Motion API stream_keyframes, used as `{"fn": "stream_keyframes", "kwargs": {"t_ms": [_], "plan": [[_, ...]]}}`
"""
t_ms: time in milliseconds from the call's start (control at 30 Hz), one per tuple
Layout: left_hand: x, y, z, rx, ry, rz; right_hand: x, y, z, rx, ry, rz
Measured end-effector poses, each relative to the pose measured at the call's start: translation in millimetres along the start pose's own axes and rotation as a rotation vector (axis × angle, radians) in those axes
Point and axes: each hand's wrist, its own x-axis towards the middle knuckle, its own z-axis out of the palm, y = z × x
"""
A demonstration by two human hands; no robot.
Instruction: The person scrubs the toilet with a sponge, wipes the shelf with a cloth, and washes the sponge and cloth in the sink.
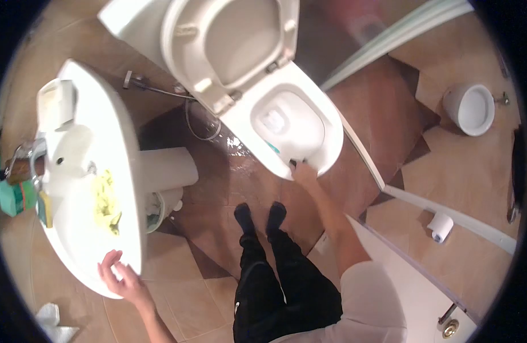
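Observation:
My right hand (304, 171) is at the front rim of the white toilet bowl (333, 134), its fingers closed. A small dark thing (293, 163) shows at the fingertips; its kind cannot be made out. Inside the bowl, along the left wall, is a turquoise piece (272, 147). The toilet's seat and lid (180, 34) are raised. Over the near end of the white washbasin (75, 246) hovers my left hand (123, 281), fingers loosely bent and apart, holding nothing. Crumpled yellow gloves or cloth (106, 203) lie in the basin, just beyond that hand.
A yellow sponge (44, 208) and a green bottle (13, 197) sit by the tap (32, 151). Under the basin stands a small bin (156, 211). Water glistens on the brown floor (237, 151) beside a shower hose (189, 123). A toilet roll (441, 227) hangs at right.

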Motion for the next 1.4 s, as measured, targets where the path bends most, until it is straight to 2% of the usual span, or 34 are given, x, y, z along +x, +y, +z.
{"fn": "stream_keyframes", "kwargs": {"t_ms": [67,133,167,200,233,367,400,433,500,567,633,667,700,733,767,833,967,1000,1200,1367,1400], "plan": [[0,5,2,-0.001,-0.024,-0.051,-31,-23,-9,0.362,-0.046,0.012],[1,16,-2,0.027,-0.074,-0.095,-47,-34,-13,0.841,-0.271,0.013],[2,22,-8,0.052,-0.115,-0.119,-77,-42,-32,1.230,-0.341,0.162],[3,20,-10,0.081,-0.122,-0.097,-105,-61,-54,1.465,-0.344,0.264],[3,17,-10,0.106,-0.136,-0.083,-123,-62,-67,1.514,-0.438,0.179],[9,22,-16,0.124,-0.115,-0.076,-185,-116,-152,1.759,-0.563,0.194],[12,22,-20,0.088,-0.143,-0.113,-199,-135,-174,1.800,-0.572,0.083],[14,22,-19,0.050,-0.180,-0.146,-206,-156,-195,1.772,-0.586,0.055],[17,17,-22,-0.018,-0.168,-0.192,-230,-210,-238,1.627,-0.548,-0.387],[29,2,-15,-0.409,-0.215,-0.371,-253,-278,-276,1.545,-0.567,-0.510],[53,-28,-1,-0.445,-0.131,-0.346,-258,-346,-288,1.373,-0.596,-0.614],[71,-33,-5,-0.110,-0.046,-0.247,-257,-380,-285,1.281,-0.603,-0.651],[84,-38,-8,0.219,0.031,-0.154,-247,-408,-271,1.189,-0.631,-0.631],[94,-54,-3,0.256,-0.086,-0.159,-244,-439,-259,1.151,-0.660,-0.611],[94,-65,10,0.237,-0.091,-0.172,-233,-465,-242,1.123,-0.785,-0.582],[109,-89,21,0.108,-0.499,-0.286,-222,-513,-213,1.072,-0.919,-0.531],[107,-107,41,0.093,-0.480,-0.233,-214,-569,-171,1.048,-1.017,-0.370],[108,-104,36,-0.074,-0.348,-0.293,-214,-577,-163,1.044,-1.024,-0.309],[124,-119,36,-0.423,-0.287,-0.552,-218,-606,-139,1.075,-1.082,-0.380],[130,-124,43,-0.488,-0.282,-0.591,-215,-604,-132,1.065,-1.059,-0.316],[129,-123,45,-0.503,-0.266,-0.581,-218,-603,-133,1.158,-1.032,-0.268]]}}
